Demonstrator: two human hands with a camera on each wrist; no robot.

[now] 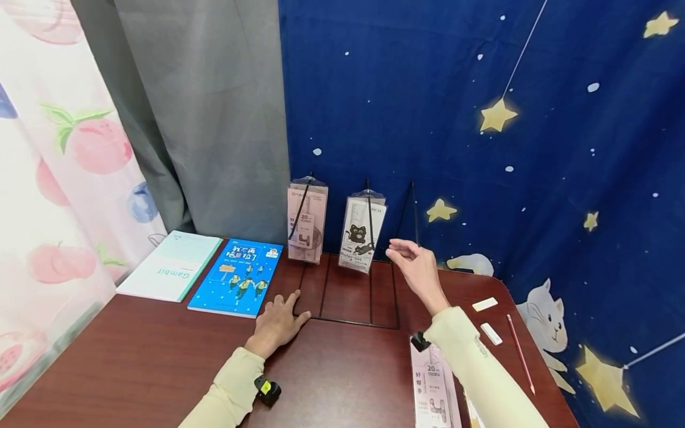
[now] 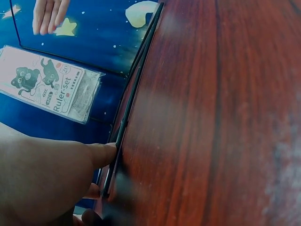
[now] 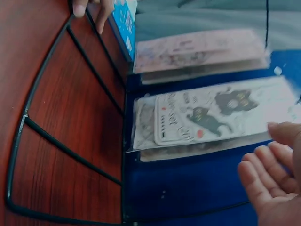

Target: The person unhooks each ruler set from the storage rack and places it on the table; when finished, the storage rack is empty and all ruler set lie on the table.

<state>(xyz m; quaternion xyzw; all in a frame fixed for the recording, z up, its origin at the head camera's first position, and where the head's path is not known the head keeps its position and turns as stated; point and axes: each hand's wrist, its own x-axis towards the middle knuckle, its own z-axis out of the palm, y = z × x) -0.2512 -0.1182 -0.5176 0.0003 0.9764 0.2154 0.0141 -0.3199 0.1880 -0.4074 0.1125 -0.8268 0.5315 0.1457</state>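
A black wire display rack [image 1: 353, 323] stands on the table with hooks rising at its back. My left hand [image 1: 278, 324] rests at its front left corner, fingers spread, the thumb touching the base wire in the left wrist view. A pink ruler pack [image 1: 317, 238] hangs on the left hook. On the middle hook hangs a white "Ruler-set" pack [image 1: 355, 220] with black cats, and the right wrist view shows another pack behind it. Beside the bare right hook, my right hand [image 1: 417, 267] is raised with fingers loosely bent, holding nothing.
A blue book [image 1: 235, 276] and a pale green notebook [image 1: 171, 267] lie to the left. Under the right forearm is another pink ruler pack [image 1: 428, 392]. Two white erasers [image 1: 490, 333] and a red pencil [image 1: 521, 353] lie near the right edge. Curtains hang behind.
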